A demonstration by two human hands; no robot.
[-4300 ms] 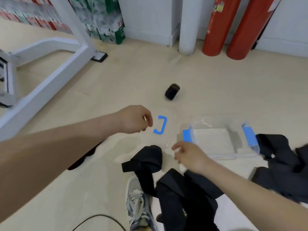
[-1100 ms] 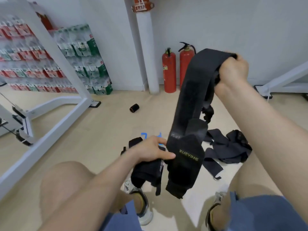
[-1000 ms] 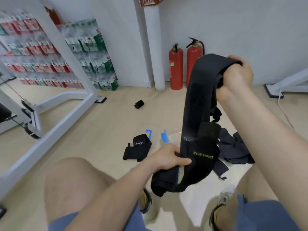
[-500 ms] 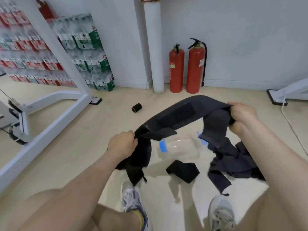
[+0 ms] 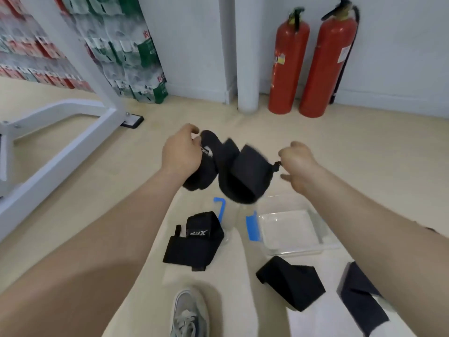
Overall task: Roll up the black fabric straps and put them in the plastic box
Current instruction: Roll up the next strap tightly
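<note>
Two hands share one black fabric strap (image 5: 239,176) in mid-air above the floor (image 5: 364,152), over the near-left corner of the clear plastic box (image 5: 289,229). The left hand (image 5: 182,154) has its grip clamped on the bunched end bearing a white logo, while the right hand (image 5: 297,164) pinches a small loop at the other end between thumb and forefinger, its other fingers curled loosely.

Half a second ago the strap was stretched wide between hands held well apart; now the hands have drawn close and the fabric sags in thick folds between them. A second ago it hung long from the raised right hand. So the strap looks gathered rather than neatly rolled, and my judgement is that rolling of this piece is only starting.

Inside, the box appears to hold nothing, with its blue latch (image 5: 252,226) on the left side. Three more straps lie on the floor: a folded one with a logo (image 5: 194,240) left of the box, another (image 5: 291,282) at its near edge, and a third (image 5: 362,297) further right. A sneaker (image 5: 189,314) sits at the bottom. Most of the task remains.
</note>
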